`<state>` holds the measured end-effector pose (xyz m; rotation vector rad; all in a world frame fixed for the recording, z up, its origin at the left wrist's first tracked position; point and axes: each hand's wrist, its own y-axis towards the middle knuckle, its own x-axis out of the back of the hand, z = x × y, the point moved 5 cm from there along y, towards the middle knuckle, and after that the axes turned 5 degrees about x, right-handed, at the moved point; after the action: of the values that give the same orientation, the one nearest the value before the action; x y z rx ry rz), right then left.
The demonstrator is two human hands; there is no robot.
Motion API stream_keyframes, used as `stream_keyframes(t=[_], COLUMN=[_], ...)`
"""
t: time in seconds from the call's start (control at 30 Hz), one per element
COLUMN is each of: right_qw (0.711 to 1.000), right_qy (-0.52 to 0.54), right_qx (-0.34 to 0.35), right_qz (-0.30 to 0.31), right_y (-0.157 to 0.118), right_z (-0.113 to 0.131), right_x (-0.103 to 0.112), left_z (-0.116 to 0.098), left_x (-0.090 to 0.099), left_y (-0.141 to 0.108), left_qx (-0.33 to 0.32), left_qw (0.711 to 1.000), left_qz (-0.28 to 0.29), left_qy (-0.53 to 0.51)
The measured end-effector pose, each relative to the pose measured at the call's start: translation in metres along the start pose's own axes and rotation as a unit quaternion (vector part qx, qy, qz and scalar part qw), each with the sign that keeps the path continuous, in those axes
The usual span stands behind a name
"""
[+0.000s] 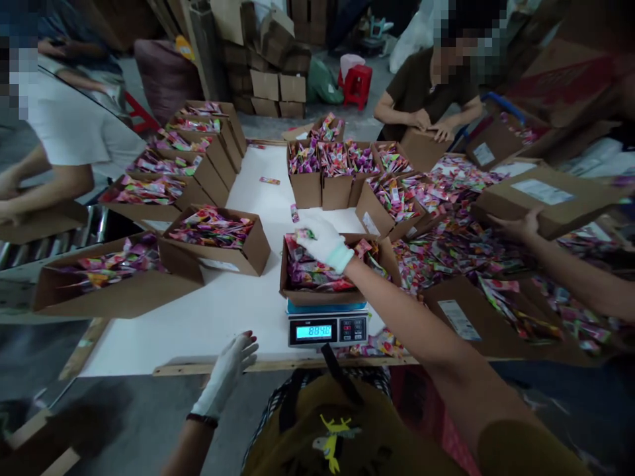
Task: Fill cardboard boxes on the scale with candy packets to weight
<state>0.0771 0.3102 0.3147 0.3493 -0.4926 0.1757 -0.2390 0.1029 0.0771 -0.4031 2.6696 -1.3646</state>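
Note:
My right hand (320, 243), in a white glove with bare fingertips, is over an open cardboard box (342, 295) full of colourful small packets. Its fingers are closed on a small green and pink packet (304, 233). The box sits on a digital scale (327, 328) with a lit blue display. Just beyond the fingers, another small packet (294, 213) lies on the white tabletop (198, 330). My left hand (231, 363), also gloved, is held near the table's front edge, left of the scale, fingers stretched out and holding nothing.
Filled boxes (213, 238) line the left side; more filled boxes (335, 188) stand behind the scale. A big heap of packets (446, 248) covers the right. One person (426, 99) handles a box at the back; another's hand (520, 228) supports a box at right. A roller conveyor (37, 248) is at left.

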Motion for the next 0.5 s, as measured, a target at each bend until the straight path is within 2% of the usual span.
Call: stream_keyframes(t=[0.07, 0.17, 0.27, 0.33, 0.4, 0.5], right_qw=[0.991, 0.969, 0.974, 0.974, 0.964, 0.936], right_qy=[0.112, 0.193, 0.116, -0.001, -0.113, -0.200], right_qx=[-0.027, -0.068, -0.103, -0.140, -0.193, -0.283], right_qz=[-0.066, -0.136, -0.167, -0.178, -0.147, -0.055], right_y=[-0.018, -0.064, -0.124, -0.169, -0.214, -0.269], right_z=[0.001, 0.002, -0.007, -0.026, -0.057, -0.106], right_x=[0.029, 0.101, 0.179, 0.214, 0.226, 0.214], left_z=[-0.005, -0.010, -0.013, -0.019, -0.031, -0.064], left_x=[-0.004, -0.004, -0.004, -0.005, -0.008, -0.018], left_y=[-0.002, -0.008, -0.016, -0.018, -0.018, -0.016], left_qx=[-0.009, -0.018, -0.027, -0.034, -0.044, -0.068], left_qw=[1.000, 1.000, 1.000, 0.999, 0.999, 0.997], left_qz=[0.014, 0.010, -0.001, -0.007, -0.014, -0.025], left_qy=[0.012, 0.017, 0.009, -0.002, -0.013, -0.021])
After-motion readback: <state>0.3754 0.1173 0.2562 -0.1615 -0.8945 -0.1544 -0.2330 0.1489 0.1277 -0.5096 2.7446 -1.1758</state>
